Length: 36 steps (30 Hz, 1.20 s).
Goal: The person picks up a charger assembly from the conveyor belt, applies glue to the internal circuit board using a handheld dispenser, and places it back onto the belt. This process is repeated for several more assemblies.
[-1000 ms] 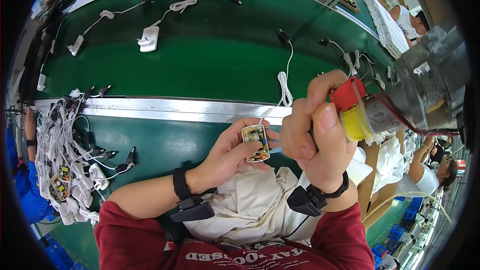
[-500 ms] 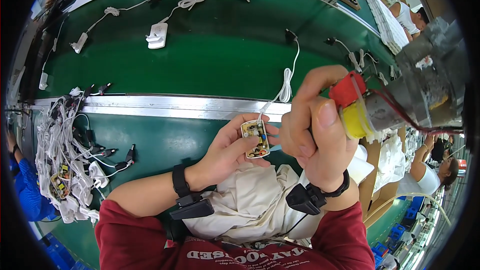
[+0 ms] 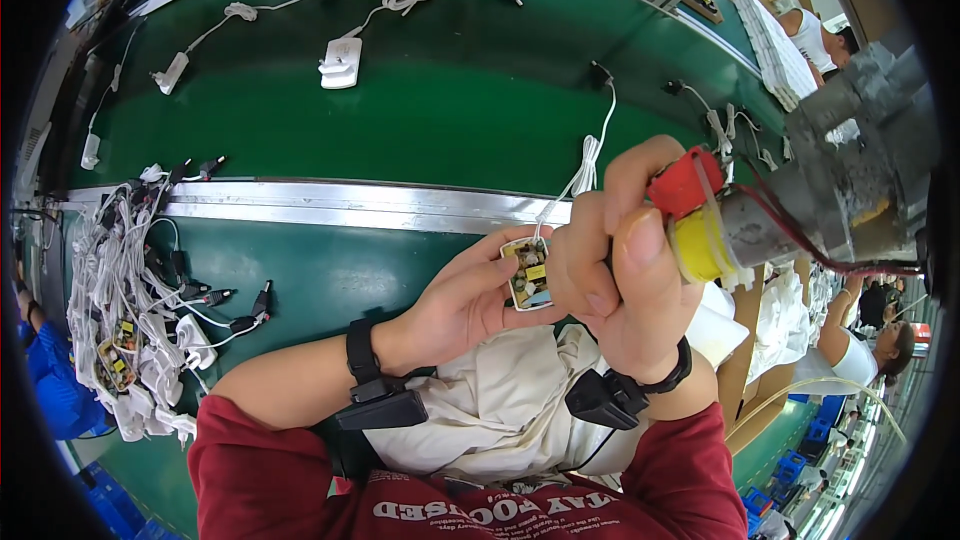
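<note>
My left hand (image 3: 465, 290) holds an open white adapter shell with a circuit board (image 3: 529, 271), thumb across its edge. A white cord (image 3: 586, 165) runs from the shell's top onto the green belt, ending in a black plug. My right hand (image 3: 630, 260) is closed beside the board, its fingers curled around the front of a bulky grey hand tool (image 3: 850, 160). Next to the fingers the tool has a red part (image 3: 687, 183) and a yellow wrapped band (image 3: 703, 243); thin red and black wires run along it. Its working tip is hidden behind my right hand.
A pile of white corded adapters (image 3: 135, 340) lies to my left. On the green belt (image 3: 420, 130) beyond the metal rail (image 3: 350, 208) lie several adapters, one a white plug adapter (image 3: 341, 62). Cream cloth (image 3: 480, 400) covers my lap. Other people work at the right.
The adapters on the belt have shifted right. The open adapter in my left hand has moved slightly right, while my right hand and the tool have shifted slightly left, closer to the board.
</note>
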Each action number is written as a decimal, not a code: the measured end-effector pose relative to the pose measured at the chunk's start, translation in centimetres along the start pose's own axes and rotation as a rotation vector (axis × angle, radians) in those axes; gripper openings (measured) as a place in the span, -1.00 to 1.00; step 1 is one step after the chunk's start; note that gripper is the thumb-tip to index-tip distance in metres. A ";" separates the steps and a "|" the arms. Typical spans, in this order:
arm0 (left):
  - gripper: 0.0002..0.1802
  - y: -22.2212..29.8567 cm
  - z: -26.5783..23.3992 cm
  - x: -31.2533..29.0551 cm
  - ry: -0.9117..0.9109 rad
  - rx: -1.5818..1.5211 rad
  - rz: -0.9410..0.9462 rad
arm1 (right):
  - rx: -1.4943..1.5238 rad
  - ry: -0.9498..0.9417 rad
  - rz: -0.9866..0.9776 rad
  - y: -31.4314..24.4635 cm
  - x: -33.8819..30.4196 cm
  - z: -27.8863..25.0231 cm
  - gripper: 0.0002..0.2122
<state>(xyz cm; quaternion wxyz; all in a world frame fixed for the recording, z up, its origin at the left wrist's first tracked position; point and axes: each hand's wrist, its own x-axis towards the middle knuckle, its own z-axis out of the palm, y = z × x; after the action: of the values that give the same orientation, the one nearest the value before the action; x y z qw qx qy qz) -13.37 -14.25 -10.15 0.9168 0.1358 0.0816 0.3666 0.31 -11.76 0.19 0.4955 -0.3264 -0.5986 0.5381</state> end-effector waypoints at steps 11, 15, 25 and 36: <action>-0.55 -0.1 1.1 0.9 0.030 0.002 0.001 | 0.025 0.051 0.046 -1.1 0.2 -0.8 -0.68; -0.54 -0.2 2.4 1.6 0.029 0.062 -0.003 | 0.042 0.087 0.070 -3.0 0.0 -1.1 -0.66; -0.62 4.5 3.1 10.0 0.255 2.090 0.680 | 0.074 0.067 0.091 -7.3 -0.9 -0.1 -0.69; -0.66 14.9 3.4 5.4 1.045 2.748 0.443 | 0.255 0.130 0.086 -8.4 -1.2 -1.4 -0.89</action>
<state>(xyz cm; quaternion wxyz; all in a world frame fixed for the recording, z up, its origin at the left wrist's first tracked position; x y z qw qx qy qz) -18.31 -0.82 -2.63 -0.1311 0.7394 0.6455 0.1393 3.17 -14.14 7.98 0.5469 -0.3204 -0.4777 0.6083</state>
